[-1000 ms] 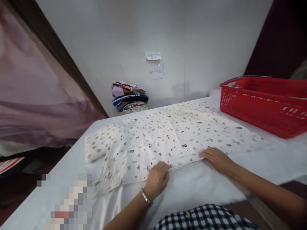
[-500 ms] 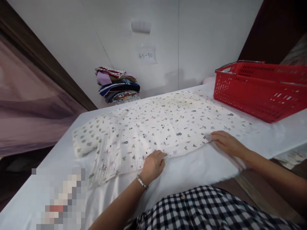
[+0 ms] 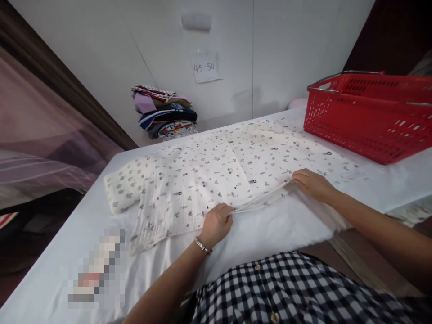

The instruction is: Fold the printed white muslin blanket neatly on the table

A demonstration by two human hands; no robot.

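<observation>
A white cloth with small printed figures (image 3: pixel 209 171) lies spread over the white-covered table. My left hand (image 3: pixel 217 222), with a silver bracelet at its wrist, is closed on the cloth's near edge at the middle. My right hand (image 3: pixel 312 183) pinches the same edge farther right. Between the two hands the edge is lifted and shows separate layers. A rolled or folded part with a leaf-like print (image 3: pixel 124 184) lies at the cloth's left end.
A red plastic basket (image 3: pixel 367 117) stands at the back right of the table (image 3: pixel 43 270). Folded clothes (image 3: pixel 165 112) are stacked beyond the far edge. A blurred-out item (image 3: pixel 99 265) lies front left. Sheer curtain (image 3: pixel 50 121) hangs at the left.
My right hand has drawn slightly up and left with the cloth's edge, and the layers between my hands have parted. The view has shifted a little.
</observation>
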